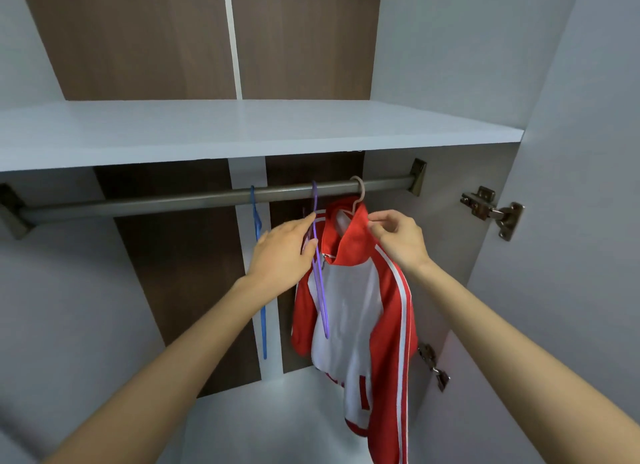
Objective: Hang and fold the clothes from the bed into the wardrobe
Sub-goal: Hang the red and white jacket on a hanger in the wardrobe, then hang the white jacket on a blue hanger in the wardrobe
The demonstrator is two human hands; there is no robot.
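Inside the wardrobe (180, 290), a rail (173, 200) runs under a white shelf (242, 131). The red and white jacket (353, 290) hangs from the rail on a beige hanger (360, 190), whose hook sits over the rail towards its right end. The jacket's body and one striped sleeve drop straight below the rail.

The right hand (398, 235) is just under the rail, right of the beige hook, and pinches the edge of the red collar between thumb and fingertips. The left hand (280, 252) is below the rail's middle, its fingers reaching to the jacket's other shoulder. A bare purple hanger (320, 290), hooked on the rail just left of the beige one, passes between that hand's thumb and fingers. Whether the hand grips it or the cloth cannot be told.

A bare blue hanger (263, 325) hangs from the rail further left. A hinge (491, 211) sits beyond the rail's right end.
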